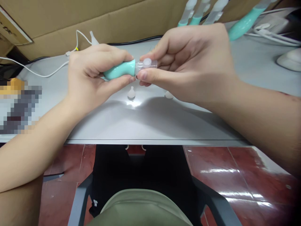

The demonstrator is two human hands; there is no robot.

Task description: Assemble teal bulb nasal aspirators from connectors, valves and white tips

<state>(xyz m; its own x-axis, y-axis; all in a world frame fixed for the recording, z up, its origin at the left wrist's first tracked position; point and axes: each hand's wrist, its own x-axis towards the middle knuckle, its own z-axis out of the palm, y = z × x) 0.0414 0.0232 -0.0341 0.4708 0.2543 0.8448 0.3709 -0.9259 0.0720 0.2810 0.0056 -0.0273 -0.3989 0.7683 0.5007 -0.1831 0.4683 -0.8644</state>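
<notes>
My left hand (87,72) is wrapped around the teal body (120,69) of a handheld nasal aspirator, held sideways just above the desk. At its right end, the fingers and thumb of my right hand (192,62) pinch a clear plastic cup (152,64) with a round translucent stopper (147,62). The cup meets the teal rim; whether it is fully seated I cannot tell. Below the hands a small white bulb-shaped nozzle tip (131,93) stands on the desk. Another white piece (168,94) is partly hidden under my right hand.
Several similar teal aspirators (246,23) stand at the back right, beside white cables (270,33). A white cable (51,75) runs across the left of the grey desk (113,125). Cardboard (94,18) walls the back. A rounded white object (290,59) lies far right.
</notes>
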